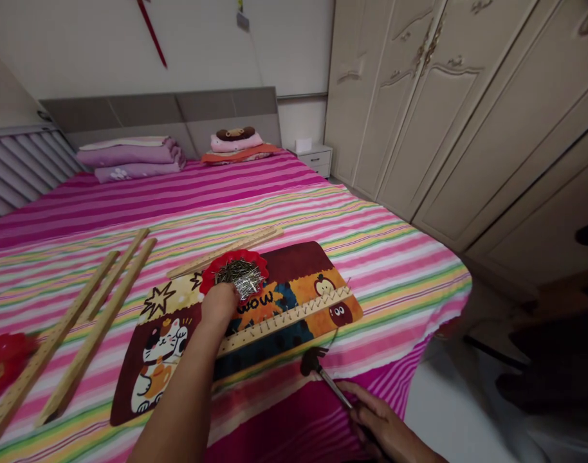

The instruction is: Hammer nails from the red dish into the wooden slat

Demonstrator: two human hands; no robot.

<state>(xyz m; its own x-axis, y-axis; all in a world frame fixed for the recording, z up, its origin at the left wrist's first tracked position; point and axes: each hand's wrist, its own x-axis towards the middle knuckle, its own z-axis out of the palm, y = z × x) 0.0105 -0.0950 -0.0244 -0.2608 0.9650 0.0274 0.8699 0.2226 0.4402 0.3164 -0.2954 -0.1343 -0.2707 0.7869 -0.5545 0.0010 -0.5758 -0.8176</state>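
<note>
My left hand (221, 302) is at the near rim of a red scalloped bowl (208, 273) filled with metal nails (246, 273). Its fingers look curled inward, and their tips are hidden, so what they hold does not show. A hammer (333, 387) is in my right hand (378, 418), gripped by its shaft, with the head lying low over the bed's near edge. Between the hands, a wooden strip (287, 319) with a row of nails standing in it lies across a patterned mat (318, 257). My left forearm covers part of the mat.
More wooden strips (103, 321) lie on the striped bedsheet (395, 257) to the left, beside a blurred red object (7, 363). Behind the bowl rests another pale strip (265, 235). Folded bedding (134, 157) is near the headboard; a wardrobe (419, 116) stands at the right.
</note>
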